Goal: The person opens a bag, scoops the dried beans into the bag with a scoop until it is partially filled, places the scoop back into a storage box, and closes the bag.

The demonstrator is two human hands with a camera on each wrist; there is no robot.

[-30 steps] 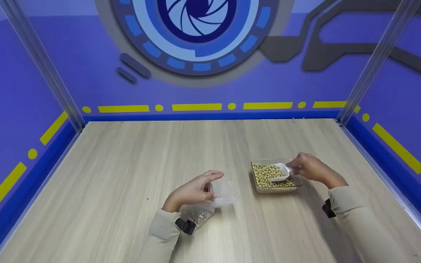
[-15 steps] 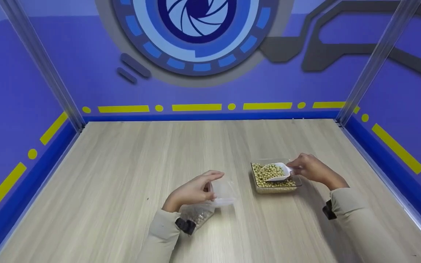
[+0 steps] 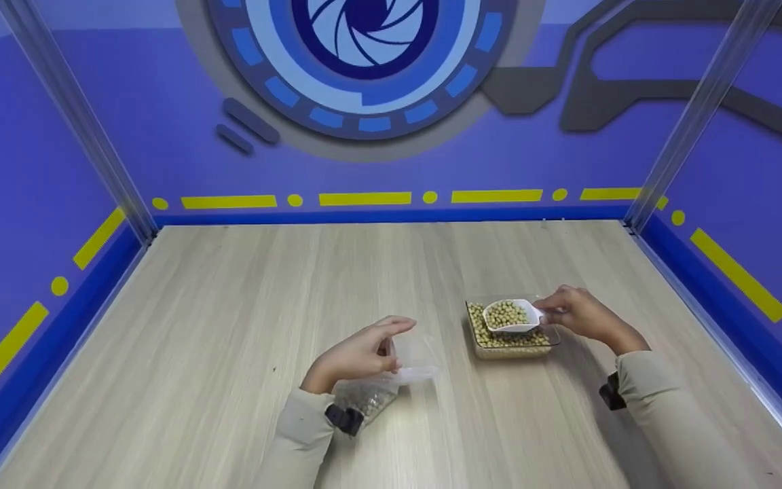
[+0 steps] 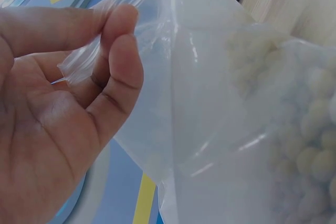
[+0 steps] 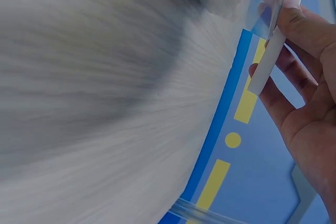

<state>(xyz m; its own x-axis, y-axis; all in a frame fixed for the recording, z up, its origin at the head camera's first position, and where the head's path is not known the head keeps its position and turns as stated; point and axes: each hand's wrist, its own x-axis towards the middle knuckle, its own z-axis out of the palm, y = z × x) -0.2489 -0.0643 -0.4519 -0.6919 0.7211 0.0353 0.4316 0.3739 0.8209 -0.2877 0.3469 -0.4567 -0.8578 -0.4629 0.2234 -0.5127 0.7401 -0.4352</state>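
My left hand [image 3: 357, 352] pinches the top of a clear plastic bag [image 3: 417, 360] that stands on the table with its mouth apart. Round beans [image 4: 312, 156] lie in the lower part of the bag in the left wrist view. With its fingers round the handle [image 5: 266, 64], my right hand [image 3: 584, 316] holds a white scoop [image 3: 532, 318]. Pale yellow-green beans [image 3: 506, 314] fill the scoop, which is level over a clear rectangular container [image 3: 513, 353]. More of the same beans lie in the container.
The wood-grain table [image 3: 262, 292] reaches back to a blue printed wall [image 3: 364, 170], with side walls left and right. The bean container stands to the right of the bag, with bare tabletop between them.
The scoop has come up out of the beans and levelled, now holding a heap of them. The left hand and the bag have stayed in place.
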